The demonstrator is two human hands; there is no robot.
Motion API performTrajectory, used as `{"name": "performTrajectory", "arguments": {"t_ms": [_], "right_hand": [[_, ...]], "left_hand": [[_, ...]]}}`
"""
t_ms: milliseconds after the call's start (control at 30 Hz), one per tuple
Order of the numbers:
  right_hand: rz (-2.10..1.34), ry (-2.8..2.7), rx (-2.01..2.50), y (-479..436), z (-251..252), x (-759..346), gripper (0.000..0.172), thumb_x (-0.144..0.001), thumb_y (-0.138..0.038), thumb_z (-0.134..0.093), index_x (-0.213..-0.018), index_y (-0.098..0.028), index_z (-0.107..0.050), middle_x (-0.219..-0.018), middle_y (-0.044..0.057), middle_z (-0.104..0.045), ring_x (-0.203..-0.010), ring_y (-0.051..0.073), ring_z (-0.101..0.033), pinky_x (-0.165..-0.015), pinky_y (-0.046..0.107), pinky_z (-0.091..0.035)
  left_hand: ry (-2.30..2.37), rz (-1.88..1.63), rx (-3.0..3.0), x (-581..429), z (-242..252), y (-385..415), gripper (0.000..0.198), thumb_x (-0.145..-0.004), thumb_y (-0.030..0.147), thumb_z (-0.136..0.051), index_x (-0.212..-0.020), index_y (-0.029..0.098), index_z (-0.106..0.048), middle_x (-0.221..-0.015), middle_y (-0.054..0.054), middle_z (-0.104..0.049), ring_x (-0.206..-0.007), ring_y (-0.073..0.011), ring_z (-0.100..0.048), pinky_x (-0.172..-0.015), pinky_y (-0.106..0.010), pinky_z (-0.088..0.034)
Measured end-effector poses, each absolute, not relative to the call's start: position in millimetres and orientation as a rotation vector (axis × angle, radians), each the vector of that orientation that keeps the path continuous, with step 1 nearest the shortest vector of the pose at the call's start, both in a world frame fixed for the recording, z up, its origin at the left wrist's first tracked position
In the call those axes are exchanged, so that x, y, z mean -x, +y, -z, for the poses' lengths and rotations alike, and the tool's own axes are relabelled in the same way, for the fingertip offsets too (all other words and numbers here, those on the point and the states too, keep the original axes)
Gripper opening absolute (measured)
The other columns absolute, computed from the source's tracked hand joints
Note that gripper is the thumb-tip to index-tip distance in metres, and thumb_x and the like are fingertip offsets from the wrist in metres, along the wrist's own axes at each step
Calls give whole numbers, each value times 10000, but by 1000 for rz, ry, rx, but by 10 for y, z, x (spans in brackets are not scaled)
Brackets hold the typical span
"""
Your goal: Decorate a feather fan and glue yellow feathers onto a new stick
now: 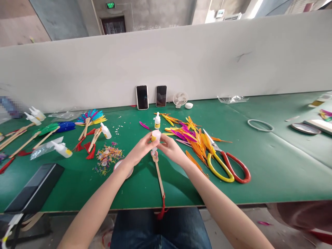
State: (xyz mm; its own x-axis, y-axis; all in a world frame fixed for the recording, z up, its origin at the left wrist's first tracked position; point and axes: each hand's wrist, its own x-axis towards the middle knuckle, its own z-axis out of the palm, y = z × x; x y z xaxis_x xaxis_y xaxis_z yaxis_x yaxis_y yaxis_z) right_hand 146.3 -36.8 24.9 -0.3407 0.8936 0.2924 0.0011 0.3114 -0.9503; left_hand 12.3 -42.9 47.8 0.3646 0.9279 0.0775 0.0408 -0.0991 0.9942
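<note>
At the middle of the table my left hand (141, 148) and my right hand (171, 148) are both closed around a small white glue bottle (156, 135) with a yellow label. The bottle is turned nozzle down over the head of a wooden stick (159, 176), where small coloured bits show. From the stick's near end a red tassel (162, 209) hangs over the table edge. Another glue bottle (157, 121) stands upright just beyond my hands. My left forearm partly covers a round dish (129, 173).
Orange, yellow and purple feathers (198, 138) lie right of my hands, beside large scissors (225, 166). Colourful scraps (110, 155) lie to the left, near a feather fan (90, 119) and a black box-like device (35, 188). Two phones (142, 98) and a small fan (180, 99) line the partition.
</note>
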Motion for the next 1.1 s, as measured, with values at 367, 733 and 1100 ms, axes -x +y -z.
{"name": "performTrajectory", "arguments": {"t_ms": [367, 733, 1100], "right_hand": [[-1065, -1616, 829, -369, -208, -1430, 211, -738, -340, -519, -871, -177, -513, -803, 47, -611, -738, 173, -578, -716, 320, -454], [-1072, -1455, 854, -357, -118, -1353, 206, -689, -352, -548, -666, -202, -410, -597, -45, -446, -551, 101, -453, -533, 233, -382], [-990, -1483, 931, -360, -88, -1327, 190, -729, -313, -484, -629, -207, -362, -561, -55, -401, -516, 95, -412, -496, 224, -338]], "left_hand": [[890, -1010, -1466, -94, -393, -376, 442, -661, 369, -629, -1032, 157, -519, -1098, -93, -580, -1034, -237, -521, -897, -351, -388], [1051, -1124, -1578, -175, -318, -444, 302, -715, 393, -550, -900, 156, -528, -777, -26, -610, -799, -184, -581, -719, -272, -451], [1184, -1242, -1663, -223, -292, -470, 243, -737, 417, -515, -748, 175, -512, -629, 16, -541, -597, -126, -539, -540, -214, -417]]}}
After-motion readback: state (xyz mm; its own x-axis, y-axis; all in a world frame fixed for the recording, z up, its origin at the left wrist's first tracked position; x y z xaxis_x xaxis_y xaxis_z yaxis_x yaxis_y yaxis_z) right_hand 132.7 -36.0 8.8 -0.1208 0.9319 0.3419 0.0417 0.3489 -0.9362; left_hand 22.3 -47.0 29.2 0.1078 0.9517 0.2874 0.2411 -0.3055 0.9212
